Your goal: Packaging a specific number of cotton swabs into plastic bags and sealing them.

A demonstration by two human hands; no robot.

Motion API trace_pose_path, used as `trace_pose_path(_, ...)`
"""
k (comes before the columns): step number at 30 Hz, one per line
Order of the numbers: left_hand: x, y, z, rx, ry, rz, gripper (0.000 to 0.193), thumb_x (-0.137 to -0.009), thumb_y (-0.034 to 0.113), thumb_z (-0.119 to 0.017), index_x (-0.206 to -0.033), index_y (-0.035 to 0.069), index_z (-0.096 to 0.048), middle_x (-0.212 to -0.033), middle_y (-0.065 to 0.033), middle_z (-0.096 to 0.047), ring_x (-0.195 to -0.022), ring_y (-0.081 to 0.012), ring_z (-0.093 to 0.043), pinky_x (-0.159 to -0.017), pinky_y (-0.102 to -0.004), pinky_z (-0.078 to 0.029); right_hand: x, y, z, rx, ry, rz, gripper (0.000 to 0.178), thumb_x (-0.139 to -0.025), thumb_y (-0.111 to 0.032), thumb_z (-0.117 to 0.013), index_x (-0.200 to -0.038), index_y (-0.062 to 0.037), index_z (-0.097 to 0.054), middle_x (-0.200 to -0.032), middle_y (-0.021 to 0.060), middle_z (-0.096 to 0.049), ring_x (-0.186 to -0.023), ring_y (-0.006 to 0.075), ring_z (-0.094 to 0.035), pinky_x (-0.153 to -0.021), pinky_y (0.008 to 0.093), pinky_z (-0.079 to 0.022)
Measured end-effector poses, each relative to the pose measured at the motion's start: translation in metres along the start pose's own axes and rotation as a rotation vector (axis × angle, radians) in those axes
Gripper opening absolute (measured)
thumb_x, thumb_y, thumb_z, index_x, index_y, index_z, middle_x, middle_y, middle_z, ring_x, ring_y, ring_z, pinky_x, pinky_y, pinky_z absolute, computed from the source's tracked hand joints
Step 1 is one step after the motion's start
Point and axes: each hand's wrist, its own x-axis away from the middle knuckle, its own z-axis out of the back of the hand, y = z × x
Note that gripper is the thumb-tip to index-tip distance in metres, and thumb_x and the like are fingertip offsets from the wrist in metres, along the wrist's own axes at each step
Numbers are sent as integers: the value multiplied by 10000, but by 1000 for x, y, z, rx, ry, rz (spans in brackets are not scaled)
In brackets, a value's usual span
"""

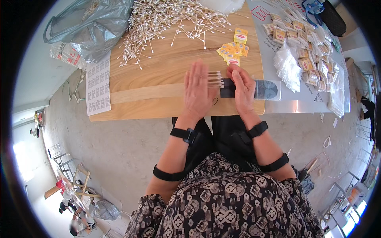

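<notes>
My left hand (pixel 197 90) lies flat with its fingers stretched out, beside a small row of cotton swabs (pixel 214 79). The palm edge touches the swabs' left ends or covers them. Their white tips reach a flat black strip (pixel 227 90) on the wooden board. Over that strip my right hand (pixel 243 88) is closed, thumb and fingers curled at its edge. Past the right hand, the strip's dark rounded end lies in a clear plastic bag (pixel 276 92). What the right fingertips press on is partly hidden. Yellow printed cards (pixel 233 59) lie just beyond this hand.
A big heap of loose cotton swabs (pixel 166 18) covers the board's far side. Filled swab packets (pixel 307 47) and empty clear bags (pixel 287 67) pile up at right. A grey plastic bag (pixel 93 29) and a printed label sheet (pixel 98 87) are at left.
</notes>
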Motion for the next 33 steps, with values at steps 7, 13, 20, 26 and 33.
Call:
trace_pose_path(7,18,4,5,-395,-251,-31,816,-891,478,-569,-1506,42,-258,-1588,-145,-207,-1476,-294,-179,-1185,-499,-111,17,-20,7,739,-219,249,103,-807,-28,-685,-906,-23,-659,-832,97,-609,-707,232,-621,-654,321,-501)
trace_pose_path(13,17,2,1,-431,-264,-32,806,-895,501,-556,-1502,49,-275,-1587,-138,-214,-1478,-288,-171,-1185,-504,-105,12,-14,1,1011,-239,421,37,-816,-67,-637,-789,-51,-617,-832,112,-600,-741,325,-614,-636,408,-499)
trace_pose_path(20,18,1,-1,-431,-242,-32,803,-889,503,-563,-1494,51,-291,-1568,-130,-251,-1467,-285,-198,-1180,-507,-122,-1,-13,1,1091,-252,333,64,-792,-106,-631,-748,-75,-597,-755,93,-611,-706,336,-624,-616,440,-493)
trace_pose_path(26,18,0,0,-426,-243,-33,793,-887,478,-580,-1491,51,-295,-1567,-126,-251,-1466,-283,-197,-1182,-502,-118,-1,-16,-6,1093,-216,238,69,-782,-116,-634,-735,-75,-605,-728,100,-631,-717,339,-635,-623,440,-495)
trace_pose_path(33,20,3,3,-430,-274,-82,748,-904,407,-576,-1484,27,-295,-1557,-130,-269,-1453,-295,-217,-1177,-499,-148,-9,-27,-15,1205,-156,-27,34,-751,-103,-633,-743,-78,-611,-742,134,-656,-734,361,-639,-647,457,-497)
